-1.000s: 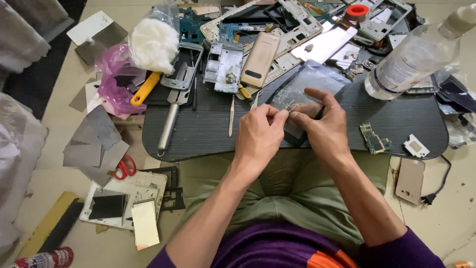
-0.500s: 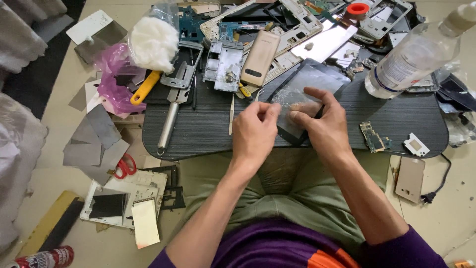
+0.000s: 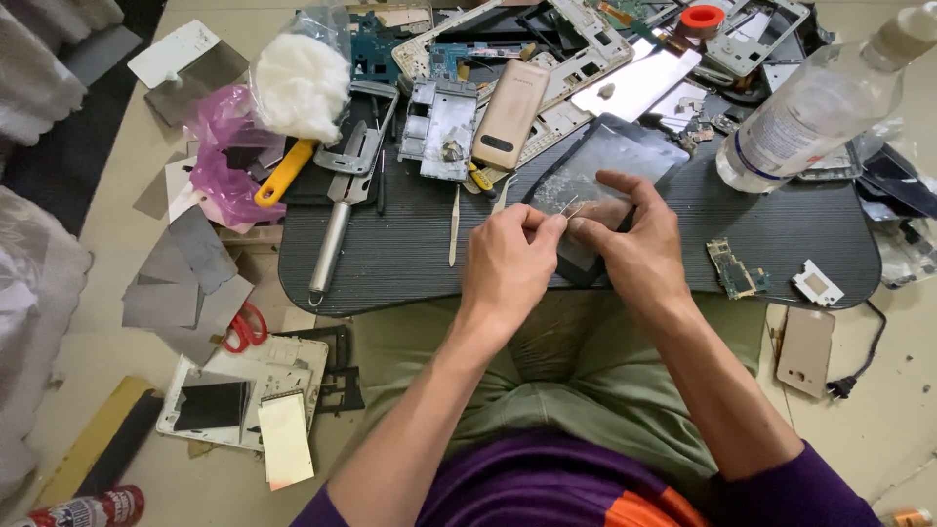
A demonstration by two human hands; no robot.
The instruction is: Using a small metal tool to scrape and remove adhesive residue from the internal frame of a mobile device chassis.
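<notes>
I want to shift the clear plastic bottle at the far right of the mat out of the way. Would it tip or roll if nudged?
The clear plastic bottle already lies tilted on a heap of phone parts, so it probably cannot tip further. Its round body may roll or slide off. It looks at least partly filled, so likely heavier than it seems.

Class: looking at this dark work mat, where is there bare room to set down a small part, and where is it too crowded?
Bare mat lies between the metal tool and the left hand. Another free strip lies between the right hand, the small circuit board and the clear bottle. The far edge, around the gold phone, is packed with phone parts.
</notes>
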